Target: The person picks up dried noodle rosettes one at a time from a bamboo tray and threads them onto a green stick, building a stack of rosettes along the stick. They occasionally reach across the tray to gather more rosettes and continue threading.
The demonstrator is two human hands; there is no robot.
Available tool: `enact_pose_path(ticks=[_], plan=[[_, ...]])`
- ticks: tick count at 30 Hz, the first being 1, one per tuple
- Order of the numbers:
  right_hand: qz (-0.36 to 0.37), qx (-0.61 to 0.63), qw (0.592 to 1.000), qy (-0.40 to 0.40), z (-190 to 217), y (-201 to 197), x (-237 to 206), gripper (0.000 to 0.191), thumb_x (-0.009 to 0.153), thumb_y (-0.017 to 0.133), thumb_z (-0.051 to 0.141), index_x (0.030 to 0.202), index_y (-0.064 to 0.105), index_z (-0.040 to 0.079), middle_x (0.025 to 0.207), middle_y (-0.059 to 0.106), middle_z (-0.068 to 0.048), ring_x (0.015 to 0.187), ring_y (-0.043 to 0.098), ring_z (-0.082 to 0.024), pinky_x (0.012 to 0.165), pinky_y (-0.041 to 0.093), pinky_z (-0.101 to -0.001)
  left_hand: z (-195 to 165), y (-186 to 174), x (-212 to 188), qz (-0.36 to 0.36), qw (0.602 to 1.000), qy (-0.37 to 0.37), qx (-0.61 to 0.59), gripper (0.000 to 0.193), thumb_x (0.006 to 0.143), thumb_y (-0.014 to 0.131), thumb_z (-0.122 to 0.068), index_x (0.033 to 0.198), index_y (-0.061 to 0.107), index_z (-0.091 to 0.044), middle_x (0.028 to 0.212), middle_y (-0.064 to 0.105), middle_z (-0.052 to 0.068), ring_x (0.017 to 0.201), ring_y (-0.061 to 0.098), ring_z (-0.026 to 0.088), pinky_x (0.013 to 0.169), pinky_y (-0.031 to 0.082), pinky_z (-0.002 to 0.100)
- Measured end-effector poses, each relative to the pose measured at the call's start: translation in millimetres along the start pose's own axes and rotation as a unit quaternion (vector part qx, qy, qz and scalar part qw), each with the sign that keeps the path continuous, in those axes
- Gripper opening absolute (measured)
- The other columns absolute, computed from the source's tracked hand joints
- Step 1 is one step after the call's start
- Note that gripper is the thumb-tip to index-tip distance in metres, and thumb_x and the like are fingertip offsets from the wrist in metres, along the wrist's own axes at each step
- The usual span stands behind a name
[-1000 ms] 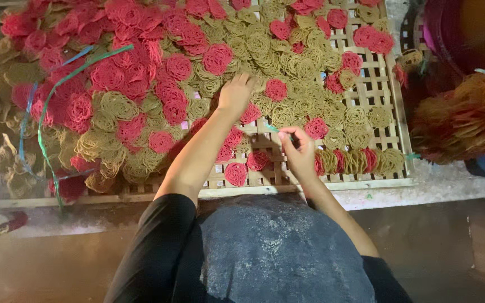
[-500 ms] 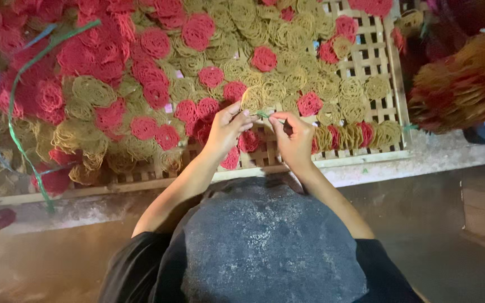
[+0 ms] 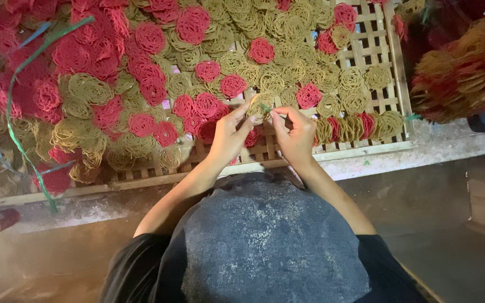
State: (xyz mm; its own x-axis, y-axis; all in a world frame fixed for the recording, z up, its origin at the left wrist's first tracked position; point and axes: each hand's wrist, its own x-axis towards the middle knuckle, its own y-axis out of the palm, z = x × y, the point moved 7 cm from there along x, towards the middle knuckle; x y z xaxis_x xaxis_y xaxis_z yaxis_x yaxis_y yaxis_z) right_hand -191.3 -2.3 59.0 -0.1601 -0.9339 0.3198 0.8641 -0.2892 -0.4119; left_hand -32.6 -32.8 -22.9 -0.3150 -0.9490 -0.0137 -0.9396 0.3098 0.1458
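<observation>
Item 1. A grey speckled cap (image 3: 265,241) and black sleeves were recorded nearest the camera, both forearms being extended forward over the pale concrete counter (image 3: 450,148).

Item 2. The left hand (image 3: 227,134) and right hand (image 3: 294,134) were met at the near edge of a slatted bamboo drying tray (image 3: 391,67). A small yellow-green coiled noodle disc (image 3: 260,106) was pinched between them. The left fingers (image 3: 241,112) were narrowed on its left rim and the right fingers (image 3: 279,116) on its right rim, so that the fragile coil was supported from both sides and lifted clear of the slats. Whether a green thread was also held could not be told.

Item 3. A short row of yellow and red coiled discs (image 3: 355,128) was stood on edge just right of the right hand, packed close, presumably to save room.

Item 4. Loose red coiled discs (image 3: 141,73) and yellow coiled discs (image 3: 265,33) were spread flat and overlapping across the tray beyond, apparently to dry.

Item 5. Green and blue plastic strings (image 3: 21,101) were draped over the left heap.

Item 6. A bundled mass of orange-red strands (image 3: 467,67) was noted at far right, apart from the tray.
</observation>
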Motion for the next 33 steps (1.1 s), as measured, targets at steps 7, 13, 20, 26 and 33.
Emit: enact_pose_path(ticks=[7, 13, 20, 26, 33], plan=[[0.009, -0.055, 0.998, -0.023, 4.9, 1.8, 1.1, 0.007, 0.095, 0.075, 0.006, 0.098, 0.073, 0.0, 0.083, 0.073, -0.009, 0.066, 0.062, -0.013, 0.059, 0.047, -0.0266, 4.5, -0.4, 0.4, -0.011, 0.997, -0.075, -0.005, 0.049, 0.103, 0.057, -0.006, 0.152, 0.049, -0.006, 0.114, 0.073, 0.003, 0.096, 0.068, 0.006, 0.082, 0.055, 0.024], [0.018, -0.073, 0.996, -0.054, 9.1, 3.8, 2.1, 0.008, 0.095, 0.075, 0.008, 0.1, 0.074, 0.002, 0.09, 0.075, -0.01, 0.071, 0.068, -0.015, 0.062, 0.051, -0.0269, -2.6, -1.2, 1.0, -0.019, 0.997, -0.07, 0.033, 0.049, 0.104, 0.06, -0.009, 0.152, 0.051, -0.008, 0.109, 0.073, 0.001, 0.092, 0.066, 0.006, 0.081, 0.057, 0.024], [0.022, -0.078, 0.996, -0.049, 10.7, 4.8, 4.3, 0.007, 0.095, 0.074, 0.009, 0.1, 0.074, 0.003, 0.09, 0.076, -0.009, 0.069, 0.067, -0.015, 0.061, 0.051, -0.0272, -10.2, -1.0, 0.3, -0.026, 0.999, -0.037, 0.03, 0.046, 0.104, 0.061, -0.008, 0.149, 0.053, -0.005, 0.115, 0.073, 0.005, 0.098, 0.064, 0.005, 0.087, 0.056, 0.025], [0.014, -0.1, 0.994, -0.043, 12.7, 3.8, 6.7, 0.009, 0.094, 0.075, 0.01, 0.098, 0.073, 0.002, 0.088, 0.074, -0.01, 0.069, 0.068, -0.018, 0.06, 0.052, -0.0295, -22.6, 1.0, -4.4, -0.032, 0.995, -0.009, 0.095, 0.044, 0.102, 0.063, -0.006, 0.145, 0.056, 0.002, 0.118, 0.076, 0.009, 0.102, 0.063, 0.005, 0.092, 0.054, 0.024], [0.016, -0.148, 0.982, -0.12, 21.7, 5.7, 5.2, 0.009, 0.092, 0.077, 0.008, 0.096, 0.071, 0.002, 0.09, 0.073, -0.014, 0.077, 0.071, -0.029, 0.068, 0.055, -0.037, -31.2, 3.6, -8.8, -0.015, 0.989, -0.041, 0.14, 0.041, 0.102, 0.059, -0.007, 0.143, 0.063, -0.007, 0.098, 0.067, 0.014, 0.087, 0.055, 0.008, 0.079, 0.049, 0.025]])
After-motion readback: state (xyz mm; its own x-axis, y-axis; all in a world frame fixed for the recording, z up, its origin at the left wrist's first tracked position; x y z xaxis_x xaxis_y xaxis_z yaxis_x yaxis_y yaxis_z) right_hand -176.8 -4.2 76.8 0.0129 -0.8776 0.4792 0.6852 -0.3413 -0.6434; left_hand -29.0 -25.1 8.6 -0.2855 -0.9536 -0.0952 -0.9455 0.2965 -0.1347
